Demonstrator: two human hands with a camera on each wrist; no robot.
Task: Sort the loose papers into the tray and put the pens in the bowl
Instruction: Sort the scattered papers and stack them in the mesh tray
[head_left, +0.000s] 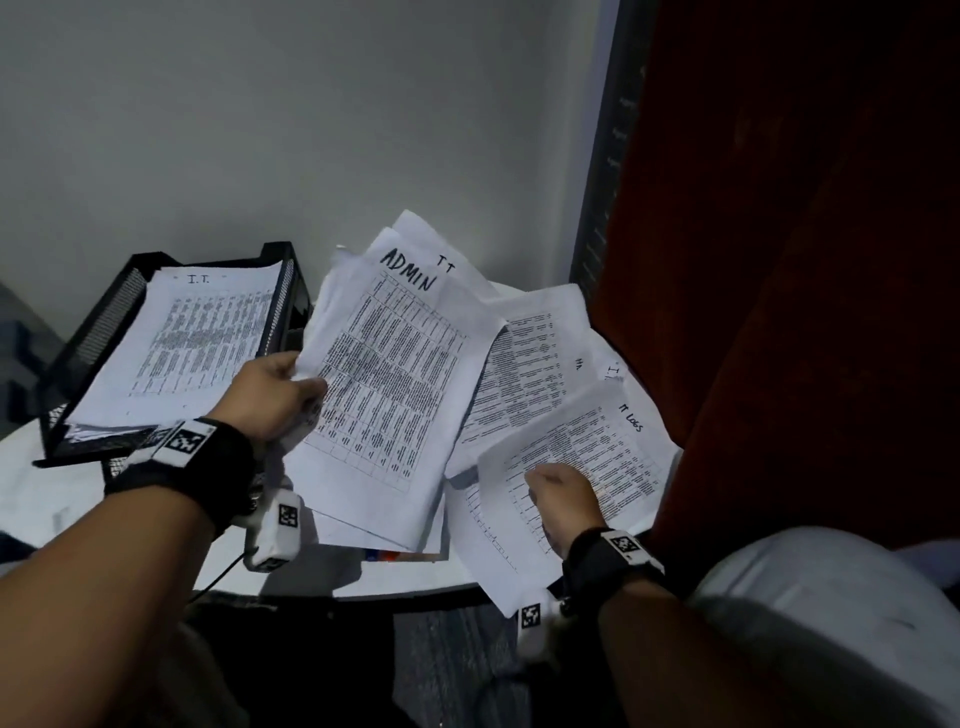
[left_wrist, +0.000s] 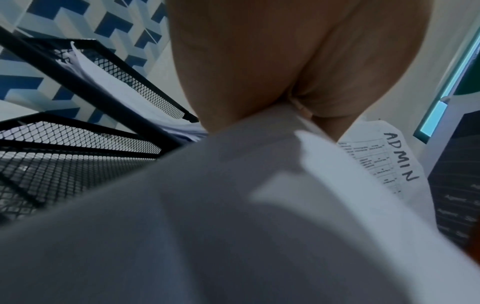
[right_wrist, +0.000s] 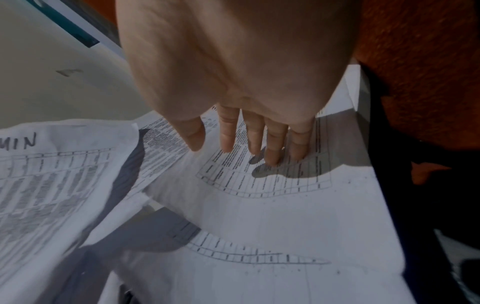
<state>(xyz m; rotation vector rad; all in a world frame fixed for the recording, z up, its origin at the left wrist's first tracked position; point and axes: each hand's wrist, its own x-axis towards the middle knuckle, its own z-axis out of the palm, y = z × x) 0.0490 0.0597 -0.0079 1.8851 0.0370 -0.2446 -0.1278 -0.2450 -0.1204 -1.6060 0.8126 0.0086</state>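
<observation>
Nearest, the right hand (head_left: 563, 501) lies on a printed sheet marked "IT LOGS" (head_left: 587, 452) at the right edge of the white worktop (head_left: 31, 499); the right wrist view shows its fingers (right_wrist: 275, 142) straight and spread, pressing flat on the sheet's table of print, grasping nothing. That sheet tops a loose overlap of other papers (head_left: 524, 364) fanned across the right half of the worktop, some hanging over its near edge. A little farther and to the left, the left hand (head_left: 270, 395) pinches the left edge of a sheet headed "ADMIN" (head_left: 395, 374), thumb on top and fingers curled beneath, holding it lifted and tilted above the pile; more sheets sit behind it in the same grip. Beyond the left hand, at the back left of the worktop, stands a black mesh tray (head_left: 93, 332) of stacked tiers, its top tier holding a sheet marked "I.T." (head_left: 197, 338). Behind everything is a pale wall (head_left: 260, 130), with a dark red curtain (head_left: 805, 260) on the right.
</observation>
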